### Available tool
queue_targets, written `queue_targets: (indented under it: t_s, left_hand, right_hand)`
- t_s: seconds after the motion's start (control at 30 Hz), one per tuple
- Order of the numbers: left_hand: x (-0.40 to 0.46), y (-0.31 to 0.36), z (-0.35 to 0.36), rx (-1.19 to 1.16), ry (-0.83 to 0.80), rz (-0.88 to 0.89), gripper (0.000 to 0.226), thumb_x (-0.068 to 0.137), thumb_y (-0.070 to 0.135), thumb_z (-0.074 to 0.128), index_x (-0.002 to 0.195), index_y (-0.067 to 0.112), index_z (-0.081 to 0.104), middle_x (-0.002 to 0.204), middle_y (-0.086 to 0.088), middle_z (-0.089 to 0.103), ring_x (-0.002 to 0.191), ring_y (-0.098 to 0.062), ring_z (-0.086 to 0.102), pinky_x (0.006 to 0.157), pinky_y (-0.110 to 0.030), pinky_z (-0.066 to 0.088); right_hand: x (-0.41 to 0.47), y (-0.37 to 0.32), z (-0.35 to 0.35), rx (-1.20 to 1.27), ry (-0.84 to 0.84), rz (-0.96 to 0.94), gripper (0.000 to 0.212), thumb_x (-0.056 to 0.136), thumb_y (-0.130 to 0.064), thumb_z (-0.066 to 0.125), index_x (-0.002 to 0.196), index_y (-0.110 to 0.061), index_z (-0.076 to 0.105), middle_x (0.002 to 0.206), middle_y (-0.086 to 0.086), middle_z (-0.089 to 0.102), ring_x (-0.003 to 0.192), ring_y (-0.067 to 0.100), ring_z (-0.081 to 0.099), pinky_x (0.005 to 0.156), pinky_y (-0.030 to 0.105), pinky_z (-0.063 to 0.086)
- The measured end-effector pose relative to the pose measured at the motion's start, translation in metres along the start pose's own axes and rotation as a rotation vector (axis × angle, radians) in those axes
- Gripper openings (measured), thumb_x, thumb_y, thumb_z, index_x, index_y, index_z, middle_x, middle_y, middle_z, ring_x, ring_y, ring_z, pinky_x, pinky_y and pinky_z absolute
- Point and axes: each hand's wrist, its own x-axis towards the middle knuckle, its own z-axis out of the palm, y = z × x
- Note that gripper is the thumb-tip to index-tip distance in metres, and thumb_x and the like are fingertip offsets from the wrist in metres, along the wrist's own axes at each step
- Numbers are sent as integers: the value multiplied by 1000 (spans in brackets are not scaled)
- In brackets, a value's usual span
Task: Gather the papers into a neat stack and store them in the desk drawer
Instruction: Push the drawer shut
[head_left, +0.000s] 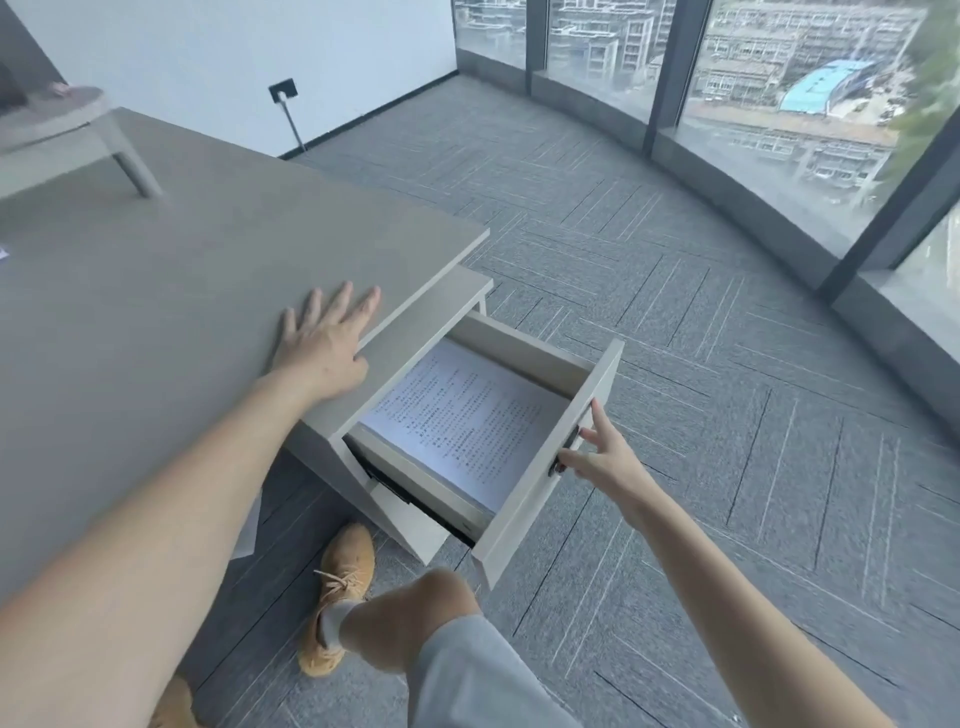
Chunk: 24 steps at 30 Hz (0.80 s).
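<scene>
- the stack of white printed paper sheets (462, 415) lay flat inside the open pale-grey desk drawer (550, 467), its long axis running along the drawer's depth.
- the right hand (597, 457), fingers loosely spread and gripping nothing, touched the dark handle (566, 449) on the drawer's front, so it was the nearer hand to push the drawer shut.
- the left hand (324, 338) rested flat, fingers wide, on the grey desk top (182, 312) just behind the drawer.

Bright daylight from the windows (779, 93) (wide-angle bending at edges), soft shadows, slight motion blur.

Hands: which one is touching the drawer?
The right hand, fingers at the open drawer's front handle. The left hand lies flat on the desk top.
</scene>
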Motion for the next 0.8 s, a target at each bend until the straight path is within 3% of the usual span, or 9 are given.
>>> queue_targets:
  t_s: [0.33, 0.67, 0.8]
  left_hand:
    - [0, -2, 2, -27, 24, 18, 91, 89, 27, 52, 157, 38, -7, 169, 0, -7, 154, -37, -4, 121, -59, 3]
    - [1, -2, 6, -16, 68, 26, 98, 85, 13, 51, 157, 35, -10, 169, -2, -5, 153, -40, -2, 120, -62, 5]
    - [0, -3, 7, -13, 78, 30, 99, 82, 11, 50, 157, 34, -10, 169, -3, -5, 153, -41, -2, 119, -62, 6]
  right_hand:
    - [59, -33, 66, 15, -57, -56, 109, 85, -23, 77, 161, -34, -1, 166, 8, 27, 149, 23, 35, 115, 53, 39]
    - [105, -65, 122, 15, -52, -55, 116, 71, -35, 80, 161, -36, 5, 157, 18, 38, 147, 23, 36, 115, 53, 39]
    - [120, -73, 139, 7, -48, -73, 113, 75, -31, 82, 160, -36, 8, 151, 18, 42, 132, 21, 44, 112, 53, 42]
